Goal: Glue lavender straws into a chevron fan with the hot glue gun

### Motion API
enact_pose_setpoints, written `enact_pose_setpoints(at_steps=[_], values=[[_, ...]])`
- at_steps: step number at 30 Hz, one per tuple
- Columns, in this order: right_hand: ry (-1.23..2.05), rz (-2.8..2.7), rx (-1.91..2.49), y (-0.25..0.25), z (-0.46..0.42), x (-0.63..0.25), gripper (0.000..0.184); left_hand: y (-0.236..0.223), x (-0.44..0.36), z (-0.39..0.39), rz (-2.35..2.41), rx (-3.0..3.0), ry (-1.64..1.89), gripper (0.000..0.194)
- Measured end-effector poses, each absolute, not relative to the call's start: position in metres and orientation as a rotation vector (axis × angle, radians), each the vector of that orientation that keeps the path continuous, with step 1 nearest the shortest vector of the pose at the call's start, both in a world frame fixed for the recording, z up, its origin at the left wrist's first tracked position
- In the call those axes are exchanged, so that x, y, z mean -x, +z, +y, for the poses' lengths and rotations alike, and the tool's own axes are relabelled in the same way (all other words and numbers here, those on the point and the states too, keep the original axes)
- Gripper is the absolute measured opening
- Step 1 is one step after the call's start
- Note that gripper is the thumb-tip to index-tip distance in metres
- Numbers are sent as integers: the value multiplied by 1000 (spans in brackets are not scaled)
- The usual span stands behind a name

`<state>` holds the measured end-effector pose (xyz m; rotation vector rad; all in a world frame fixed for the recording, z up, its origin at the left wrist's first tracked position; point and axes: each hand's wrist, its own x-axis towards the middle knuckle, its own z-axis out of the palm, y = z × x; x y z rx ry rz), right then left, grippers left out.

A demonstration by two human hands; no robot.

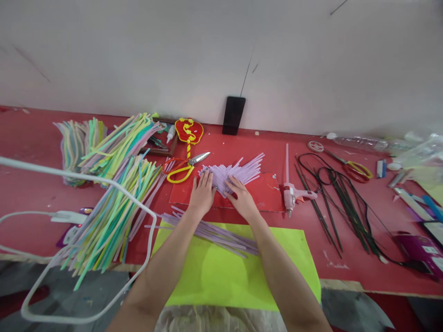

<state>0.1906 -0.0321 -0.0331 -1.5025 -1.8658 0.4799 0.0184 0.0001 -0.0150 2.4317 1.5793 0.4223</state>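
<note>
Both my hands rest on a fan of short lilac sticks (238, 170) lying on a red mat (266, 196) on the red table. My left hand (201, 193) lies flat with fingers stretched out on the left part of the fan. My right hand (242, 197) lies beside it, fingers spread and pressing on the sticks' near ends. A loose bundle of long lilac sticks (214, 233) lies under my forearms, across a lime-green sheet (228, 272).
Yellow-and-red scissors (185, 166) lie left of the fan, and a pink glue gun (292, 193) to the right. Piles of pastel sticks (110, 207) fill the left. Black wires (339, 198) spread on the right. A phone (233, 115) leans on the wall. White cable (86, 180) loops at left.
</note>
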Motion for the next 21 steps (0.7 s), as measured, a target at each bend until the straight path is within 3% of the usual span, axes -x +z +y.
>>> enact_pose_setpoints(at_steps=[17, 21], values=[[494, -1844, 1483, -33, -32, -190, 42, -22, -10, 17, 1548, -2126, 698, 58], [490, -1842, 1489, -33, -32, -190, 41, -29, -4, 30, 1499, -1852, 856, 50]])
